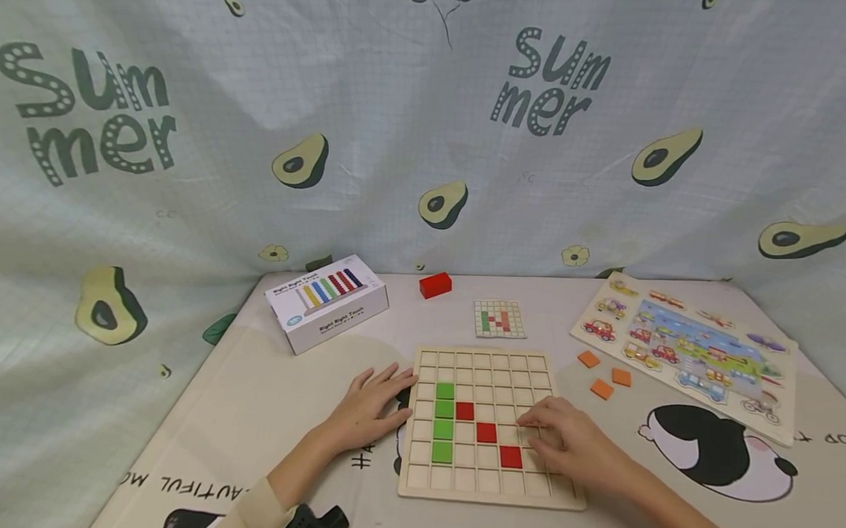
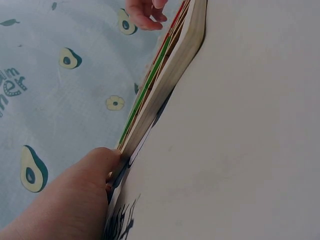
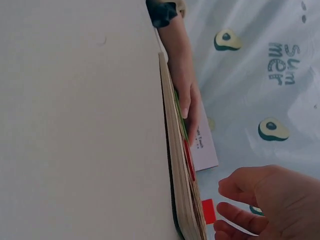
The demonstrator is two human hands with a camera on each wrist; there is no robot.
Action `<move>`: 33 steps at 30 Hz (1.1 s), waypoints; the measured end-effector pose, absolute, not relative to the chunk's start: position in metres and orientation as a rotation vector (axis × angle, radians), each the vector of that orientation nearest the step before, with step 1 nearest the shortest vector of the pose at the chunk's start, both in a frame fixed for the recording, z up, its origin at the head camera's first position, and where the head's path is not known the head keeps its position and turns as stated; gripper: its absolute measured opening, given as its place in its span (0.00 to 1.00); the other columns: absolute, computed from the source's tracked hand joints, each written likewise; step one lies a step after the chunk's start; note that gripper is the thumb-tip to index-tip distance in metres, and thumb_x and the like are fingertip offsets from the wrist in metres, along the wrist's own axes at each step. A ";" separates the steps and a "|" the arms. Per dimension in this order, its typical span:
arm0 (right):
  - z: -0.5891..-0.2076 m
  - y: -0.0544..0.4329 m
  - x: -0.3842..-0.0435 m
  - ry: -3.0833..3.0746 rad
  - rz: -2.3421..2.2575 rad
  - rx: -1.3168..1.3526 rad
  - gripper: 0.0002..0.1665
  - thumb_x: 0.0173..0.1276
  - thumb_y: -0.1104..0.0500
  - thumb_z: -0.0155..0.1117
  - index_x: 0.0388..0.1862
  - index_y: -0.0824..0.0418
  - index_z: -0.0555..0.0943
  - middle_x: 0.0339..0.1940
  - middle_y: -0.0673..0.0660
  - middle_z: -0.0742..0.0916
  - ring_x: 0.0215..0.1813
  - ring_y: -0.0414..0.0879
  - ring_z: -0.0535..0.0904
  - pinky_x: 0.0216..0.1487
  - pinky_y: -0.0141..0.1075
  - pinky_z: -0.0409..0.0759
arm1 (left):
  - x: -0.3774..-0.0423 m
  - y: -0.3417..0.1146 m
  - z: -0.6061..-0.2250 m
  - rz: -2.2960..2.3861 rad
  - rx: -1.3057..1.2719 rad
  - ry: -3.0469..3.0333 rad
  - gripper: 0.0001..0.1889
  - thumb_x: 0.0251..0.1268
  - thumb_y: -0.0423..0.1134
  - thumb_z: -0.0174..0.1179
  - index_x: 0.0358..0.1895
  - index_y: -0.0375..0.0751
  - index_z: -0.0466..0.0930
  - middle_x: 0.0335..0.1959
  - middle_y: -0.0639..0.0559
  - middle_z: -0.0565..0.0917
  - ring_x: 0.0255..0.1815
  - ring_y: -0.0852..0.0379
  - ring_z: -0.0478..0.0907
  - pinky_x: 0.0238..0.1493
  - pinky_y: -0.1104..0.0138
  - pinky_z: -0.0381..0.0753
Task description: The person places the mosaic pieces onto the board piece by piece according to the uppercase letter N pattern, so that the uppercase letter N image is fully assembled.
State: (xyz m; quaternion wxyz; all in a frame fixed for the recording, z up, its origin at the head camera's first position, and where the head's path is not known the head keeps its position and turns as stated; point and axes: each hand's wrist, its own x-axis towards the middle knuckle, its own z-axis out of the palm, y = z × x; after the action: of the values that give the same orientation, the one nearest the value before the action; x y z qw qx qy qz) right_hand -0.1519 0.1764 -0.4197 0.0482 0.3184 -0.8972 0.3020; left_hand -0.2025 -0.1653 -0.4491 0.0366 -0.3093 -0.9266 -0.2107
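Note:
A wooden grid board (image 1: 480,481) lies flat on the table. It holds a column of several green tiles (image 1: 443,429) and three red tiles (image 1: 486,433) in a diagonal. My left hand (image 1: 367,411) rests beside the board's left edge, fingers stretched out and fingertips at the rim; its thumb (image 2: 102,162) meets the board's side in the left wrist view. Over the right part of the board is my right hand (image 1: 571,444), fingers loosely bent. In the right wrist view its thumb (image 3: 240,182) and fingers are apart, with nothing seen between them.
Beyond the board lie a small pattern card (image 1: 500,320) and a red block (image 1: 435,285). A white box (image 1: 335,323) stands at the back left. On the right are three orange tiles (image 1: 602,389) and a vehicle picture puzzle (image 1: 706,426). A printed curtain (image 1: 374,81) hangs behind.

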 end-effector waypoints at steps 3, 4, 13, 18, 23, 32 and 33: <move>-0.418 0.182 -0.155 -2.759 0.951 0.923 0.12 0.60 0.63 0.63 0.43 0.53 0.80 0.45 0.44 0.77 0.41 0.40 0.72 0.39 0.33 0.74 | -0.203 -0.165 -0.450 -0.643 -0.949 -2.845 0.29 0.65 0.55 0.49 0.67 0.47 0.63 0.67 0.53 0.64 0.71 0.51 0.51 0.66 0.48 0.44; -0.417 0.184 -0.156 -2.752 0.952 0.908 0.13 0.59 0.64 0.63 0.43 0.53 0.80 0.45 0.45 0.77 0.41 0.41 0.72 0.39 0.34 0.75 | -0.203 -0.165 -0.450 -0.642 -0.949 -2.845 0.29 0.65 0.55 0.49 0.67 0.48 0.63 0.67 0.53 0.64 0.71 0.51 0.51 0.66 0.48 0.44; -0.416 0.207 -0.173 -2.640 0.856 0.736 0.15 0.54 0.68 0.67 0.41 0.57 0.81 0.40 0.46 0.81 0.43 0.42 0.76 0.40 0.38 0.78 | -0.203 -0.165 -0.449 -0.652 -0.954 -2.839 0.29 0.65 0.54 0.49 0.67 0.47 0.64 0.67 0.53 0.64 0.70 0.50 0.52 0.66 0.48 0.44; -0.415 0.220 -0.180 -2.638 0.839 0.632 0.15 0.54 0.70 0.65 0.41 0.61 0.81 0.40 0.52 0.82 0.42 0.48 0.76 0.39 0.41 0.78 | -0.202 -0.165 -0.449 -0.653 -0.959 -2.829 0.29 0.65 0.54 0.49 0.67 0.46 0.64 0.67 0.52 0.65 0.70 0.49 0.52 0.65 0.47 0.45; -0.422 0.234 -0.190 -2.580 0.777 0.609 0.13 0.51 0.71 0.65 0.39 0.64 0.82 0.36 0.55 0.82 0.39 0.50 0.76 0.36 0.42 0.75 | -0.201 -0.165 -0.448 -0.652 -0.958 -2.830 0.29 0.65 0.54 0.50 0.67 0.46 0.64 0.67 0.52 0.65 0.70 0.49 0.52 0.65 0.47 0.45; -0.425 0.251 -0.199 -2.642 0.747 0.535 0.14 0.52 0.70 0.65 0.40 0.72 0.81 0.36 0.63 0.84 0.37 0.56 0.78 0.36 0.47 0.74 | -0.201 -0.164 -0.449 -0.652 -0.941 -2.843 0.29 0.65 0.54 0.50 0.67 0.47 0.64 0.67 0.53 0.64 0.71 0.51 0.51 0.66 0.48 0.44; -0.426 0.252 -0.199 -2.646 0.753 0.528 0.14 0.53 0.70 0.65 0.40 0.73 0.80 0.36 0.64 0.84 0.38 0.57 0.78 0.38 0.49 0.75 | -0.201 -0.164 -0.449 -0.649 -0.940 -2.844 0.29 0.65 0.54 0.50 0.67 0.47 0.64 0.67 0.54 0.64 0.71 0.51 0.51 0.66 0.48 0.44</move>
State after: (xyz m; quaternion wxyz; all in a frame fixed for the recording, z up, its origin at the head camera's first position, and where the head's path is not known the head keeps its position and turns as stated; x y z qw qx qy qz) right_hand -0.1994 0.2523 -0.4255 0.1694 0.1856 -0.9309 0.2649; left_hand -0.2012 -0.1641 -0.4490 0.0382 -0.3065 -0.9273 -0.2115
